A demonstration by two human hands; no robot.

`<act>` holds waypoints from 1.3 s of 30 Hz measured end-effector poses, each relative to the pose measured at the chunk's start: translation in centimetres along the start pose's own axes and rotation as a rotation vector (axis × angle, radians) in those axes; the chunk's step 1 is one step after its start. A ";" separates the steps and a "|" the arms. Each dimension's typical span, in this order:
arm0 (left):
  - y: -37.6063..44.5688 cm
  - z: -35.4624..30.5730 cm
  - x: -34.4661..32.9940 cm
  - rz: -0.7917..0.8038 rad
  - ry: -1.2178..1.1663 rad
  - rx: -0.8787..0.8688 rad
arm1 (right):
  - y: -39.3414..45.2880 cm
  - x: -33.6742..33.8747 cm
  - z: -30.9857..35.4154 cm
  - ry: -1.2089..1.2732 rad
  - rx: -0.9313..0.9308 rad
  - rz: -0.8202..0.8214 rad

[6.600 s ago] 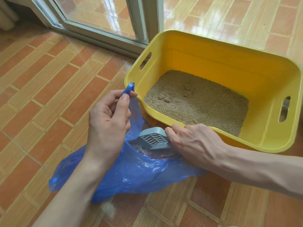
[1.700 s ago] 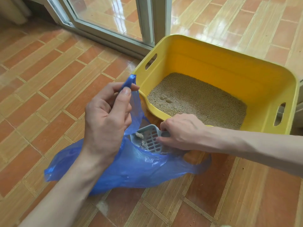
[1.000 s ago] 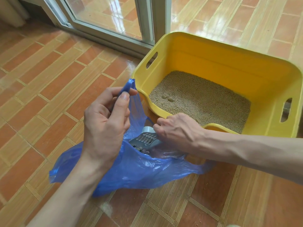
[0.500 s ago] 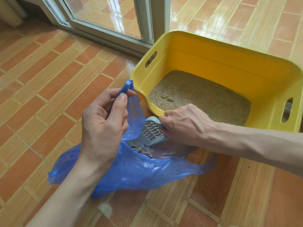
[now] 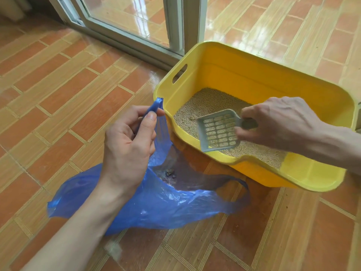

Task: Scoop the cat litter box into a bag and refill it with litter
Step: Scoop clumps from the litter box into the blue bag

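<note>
Right hand (image 5: 281, 124) wrapped round the grey handle of the slotted scoop (image 5: 218, 131), holding the empty blade above the litter (image 5: 211, 100) inside the yellow litter box (image 5: 254, 75), just past the low front lip. Left hand (image 5: 129, 141) pinching one handle of the blue bag (image 5: 156, 200) between thumb and fingers, lifting it so the mouth gapes beside the box's near-left corner (a dark heap of clumps visible through the plastic at the bottom). Scoop's long axis running roughly left to right, handle toward the right hand, open edge pointing toward the bag side. A small clump or two apparently lying in the litter just beyond the blade's left edge, near the box's left wall, though too small to be sure. Nearer to the right hand by far, so probably a short dip forward and left, then a short carry back over the lip to the bag. No refill litter in sight.
</note>
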State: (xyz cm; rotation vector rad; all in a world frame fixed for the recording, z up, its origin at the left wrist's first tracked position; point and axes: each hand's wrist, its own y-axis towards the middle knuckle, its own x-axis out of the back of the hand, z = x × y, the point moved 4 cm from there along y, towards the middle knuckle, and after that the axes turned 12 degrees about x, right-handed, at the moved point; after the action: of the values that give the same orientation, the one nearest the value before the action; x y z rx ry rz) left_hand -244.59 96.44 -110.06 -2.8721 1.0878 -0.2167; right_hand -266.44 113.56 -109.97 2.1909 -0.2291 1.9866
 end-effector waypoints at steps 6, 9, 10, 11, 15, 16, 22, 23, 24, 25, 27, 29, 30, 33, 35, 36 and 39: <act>0.4 0.3 -0.5 -0.005 0.007 0.019 | -1.0 -3.9 -6.2 -0.014 -0.251 0.217; 0.5 0.4 -1.0 -0.001 -0.003 0.025 | -1.2 -5.5 -7.5 0.034 -0.358 0.271; 0.6 0.5 -1.2 0.002 -0.003 0.027 | -1.2 -5.9 -7.7 0.062 -0.374 0.283; 0.6 0.6 -1.3 0.006 -0.001 0.029 | -1.1 -6.2 -7.8 0.095 -0.385 0.293; 0.6 0.9 -1.5 0.008 0.015 0.032 | 0.4 -7.1 -7.2 0.244 -0.386 0.305; 0.6 0.9 -1.5 0.007 0.016 0.033 | 1.0 -7.3 -7.0 0.274 -0.381 0.312; 0.6 0.8 -1.5 -0.001 0.029 0.039 | 4.5 -8.1 -5.3 0.287 -0.322 0.341; 0.6 0.8 -1.4 -0.007 0.033 0.041 | 4.9 -8.3 -5.1 0.276 -0.317 0.347; 0.6 0.8 -1.3 -0.012 0.038 0.043 | 5.2 -8.4 -5.0 0.272 -0.314 0.357; 0.6 0.9 -1.1 -0.016 0.041 0.046 | 5.5 -8.5 -4.9 0.272 -0.310 0.368; 0.7 0.9 -0.9 -0.020 0.040 0.050 | 6.1 -8.5 -4.7 0.276 -0.301 0.393; 0.7 1.0 -0.7 -0.021 0.040 0.052 | 6.6 -8.4 -4.7 0.287 -0.295 0.410; 0.6 1.0 -0.7 -0.021 0.042 0.052 | 6.8 -8.5 -4.6 0.295 -0.293 0.416; 0.6 1.0 -0.6 -0.023 0.041 0.056 | 7.4 -8.9 -4.4 0.321 -0.295 0.434; 0.5 0.9 -0.5 -0.025 0.034 0.061 | 7.8 -9.1 -4.3 0.331 -0.312 0.451; 0.5 0.9 -0.4 -0.026 0.033 0.062 | 8.1 -9.1 -4.1 0.337 -0.318 0.465; 0.4 0.8 -0.2 -0.028 0.033 0.067 | 8.6 -9.1 -4.1 0.360 -0.322 0.503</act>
State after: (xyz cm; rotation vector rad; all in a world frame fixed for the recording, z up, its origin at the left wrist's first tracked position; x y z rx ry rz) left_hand -244.90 96.33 -110.88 -2.8352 1.0253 -0.2969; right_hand -273.27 106.12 -118.44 1.6503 -1.0467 2.3374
